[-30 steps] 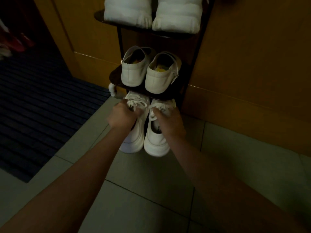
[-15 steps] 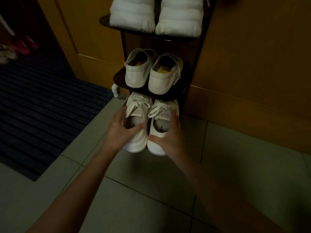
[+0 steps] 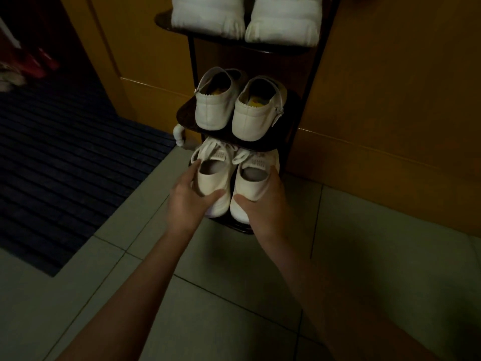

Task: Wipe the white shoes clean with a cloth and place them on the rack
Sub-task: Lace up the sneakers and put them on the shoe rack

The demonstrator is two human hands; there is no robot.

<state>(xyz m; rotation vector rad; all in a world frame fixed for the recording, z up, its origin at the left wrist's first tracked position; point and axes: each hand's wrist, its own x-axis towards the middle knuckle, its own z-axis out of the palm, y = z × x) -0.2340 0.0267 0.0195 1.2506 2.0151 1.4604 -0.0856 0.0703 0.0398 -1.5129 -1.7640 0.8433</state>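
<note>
I am cupping the heel of the left sneaker (image 3: 212, 178) with my left hand (image 3: 191, 201) and the right sneaker (image 3: 253, 181) with my right hand (image 3: 263, 204) at mid-frame, pushing both evenly, toes first, onto the rack (image 3: 240, 226)'s bottom shelf, heels level.

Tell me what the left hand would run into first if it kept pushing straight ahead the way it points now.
The left hand already cups the heel of the left lace-up shoe. Going on toward the wall, shoe and hand would pass under the middle shelf; likely the wall panel behind comes next, though depth there is unclear.
</note>
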